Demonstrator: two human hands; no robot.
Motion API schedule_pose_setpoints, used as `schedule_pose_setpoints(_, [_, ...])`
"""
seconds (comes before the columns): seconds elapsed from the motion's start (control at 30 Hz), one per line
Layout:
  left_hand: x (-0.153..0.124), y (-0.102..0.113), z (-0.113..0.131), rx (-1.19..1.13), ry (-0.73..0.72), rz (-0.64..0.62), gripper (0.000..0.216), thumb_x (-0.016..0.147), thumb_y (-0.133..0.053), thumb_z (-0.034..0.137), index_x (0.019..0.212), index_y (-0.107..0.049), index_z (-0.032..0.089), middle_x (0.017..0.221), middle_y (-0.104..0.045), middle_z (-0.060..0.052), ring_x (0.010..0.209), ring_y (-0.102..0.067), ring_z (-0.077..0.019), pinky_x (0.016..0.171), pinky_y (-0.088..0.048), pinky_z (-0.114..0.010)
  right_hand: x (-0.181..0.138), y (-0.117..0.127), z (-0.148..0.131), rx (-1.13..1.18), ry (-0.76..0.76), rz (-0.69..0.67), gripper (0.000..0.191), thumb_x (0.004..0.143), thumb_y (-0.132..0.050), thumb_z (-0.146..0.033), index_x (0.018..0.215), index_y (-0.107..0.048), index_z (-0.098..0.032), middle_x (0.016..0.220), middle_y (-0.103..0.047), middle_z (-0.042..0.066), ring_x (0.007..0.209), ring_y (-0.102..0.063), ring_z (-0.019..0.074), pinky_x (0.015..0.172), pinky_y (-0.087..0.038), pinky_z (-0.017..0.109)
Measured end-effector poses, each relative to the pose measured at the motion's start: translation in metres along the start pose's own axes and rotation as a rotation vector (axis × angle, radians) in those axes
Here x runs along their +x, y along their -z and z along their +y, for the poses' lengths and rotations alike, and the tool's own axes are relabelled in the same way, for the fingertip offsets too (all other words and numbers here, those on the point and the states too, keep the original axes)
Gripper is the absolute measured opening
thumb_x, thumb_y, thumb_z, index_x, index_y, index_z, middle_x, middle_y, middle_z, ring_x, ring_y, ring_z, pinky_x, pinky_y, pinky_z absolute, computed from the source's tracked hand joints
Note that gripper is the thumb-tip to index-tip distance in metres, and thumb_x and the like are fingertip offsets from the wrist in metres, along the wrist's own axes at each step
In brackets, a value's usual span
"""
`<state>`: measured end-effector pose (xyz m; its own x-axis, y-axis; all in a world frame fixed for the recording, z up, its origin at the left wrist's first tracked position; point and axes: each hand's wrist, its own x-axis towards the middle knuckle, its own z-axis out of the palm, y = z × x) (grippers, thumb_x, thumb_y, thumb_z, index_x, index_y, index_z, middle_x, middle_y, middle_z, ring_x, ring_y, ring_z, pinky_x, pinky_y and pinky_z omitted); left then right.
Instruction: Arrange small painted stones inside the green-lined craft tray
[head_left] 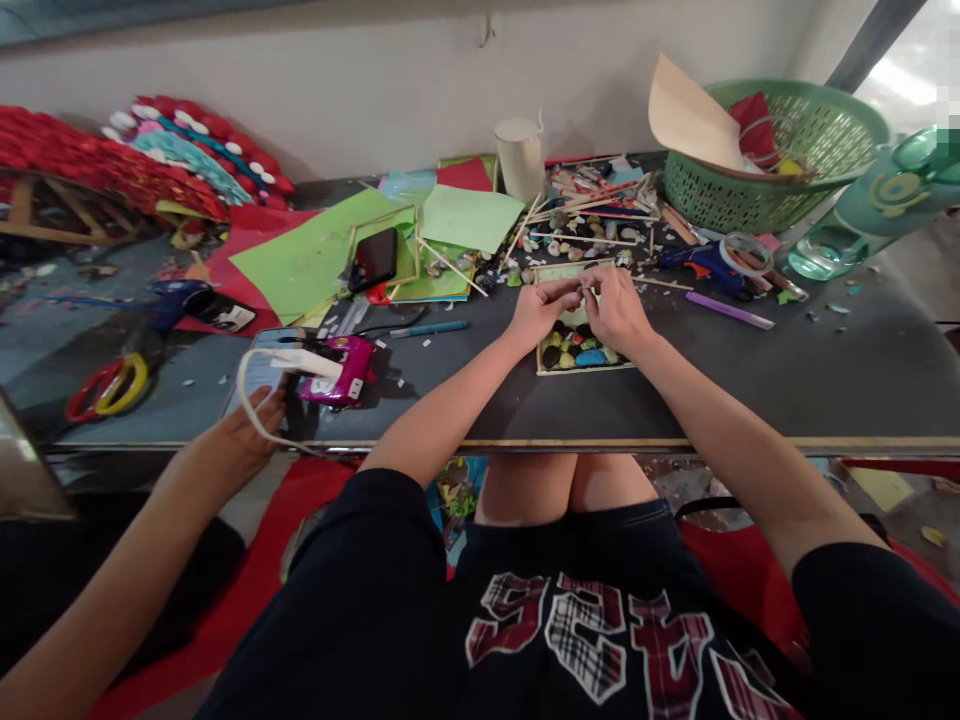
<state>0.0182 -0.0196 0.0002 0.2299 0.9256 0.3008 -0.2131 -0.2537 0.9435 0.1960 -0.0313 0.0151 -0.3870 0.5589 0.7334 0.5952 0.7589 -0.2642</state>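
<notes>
My left hand [541, 308] and my right hand [616, 306] meet over a small wooden-framed tray [581, 368] on the dark table [750, 390]. Coloured stones [579, 353] lie in the near part of that tray. Both hands have their fingers pinched together around something small between them that I cannot make out. Thin wooden sticks [592, 240] and more loose stones lie just beyond the hands.
Another person's hand [251, 425] rests at the table's left edge beside a pink device [341, 370] with a white cable. Green paper sheets [322, 250], a black phone [373, 258], a blue glue gun [701, 260], a green basket [780, 160] and a teal bottle [877, 200] stand around.
</notes>
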Motion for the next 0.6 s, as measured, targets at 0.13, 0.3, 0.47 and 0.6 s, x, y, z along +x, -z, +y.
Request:
schedule_pose_setpoints(0.13, [-0.002, -0.004, 0.007, 0.012, -0.012, -0.023, 0.058, 0.067, -0.088, 0.068, 0.098, -0.084, 0.019, 0.071, -0.073, -0.001, 0.063, -0.062, -0.0117, 0.067, -0.053, -0.026, 0.002, 0.001, -0.003, 0.057, 0.055, 0.049, 0.007, 0.102, -0.040, -0.020, 0.104, -0.045, -0.023, 0.102, -0.068, 0.010, 0.089, -0.061, 0.0244, 0.084, -0.046, 0.044])
schedule_pose_setpoints(0.3, [-0.001, -0.005, 0.009, -0.040, 0.041, 0.074, 0.065, 0.064, -0.086, 0.073, 0.099, -0.084, 0.018, 0.080, -0.079, -0.004, 0.064, -0.062, -0.0105, 0.070, -0.055, -0.026, 0.005, 0.006, -0.007, 0.051, 0.095, 0.190, 0.008, 0.104, -0.040, -0.019, 0.100, -0.045, -0.025, 0.095, -0.068, 0.006, 0.082, -0.060, 0.0206, 0.077, -0.047, 0.038])
schedule_pose_setpoints(0.47, [-0.003, -0.004, 0.010, 0.007, 0.082, 0.050, 0.062, 0.063, -0.090, 0.068, 0.103, -0.085, 0.020, 0.078, -0.080, -0.003, 0.066, -0.065, -0.0119, 0.071, -0.055, -0.026, 0.002, 0.014, -0.007, 0.057, -0.059, 0.155, 0.016, 0.104, -0.053, -0.039, 0.110, -0.051, -0.025, 0.099, -0.071, 0.007, 0.085, -0.063, 0.0215, 0.082, -0.052, 0.042])
schedule_pose_setpoints(0.6, [-0.005, -0.004, 0.011, 0.031, 0.107, 0.039, 0.065, 0.060, -0.093, 0.065, 0.107, -0.084, 0.020, 0.094, -0.083, -0.006, 0.078, -0.071, -0.0158, 0.077, -0.057, -0.029, 0.001, 0.015, -0.006, 0.101, -0.202, 0.064, 0.033, 0.103, -0.051, -0.057, 0.104, -0.054, -0.025, 0.099, -0.071, 0.008, 0.083, -0.066, 0.0229, 0.089, -0.054, 0.049])
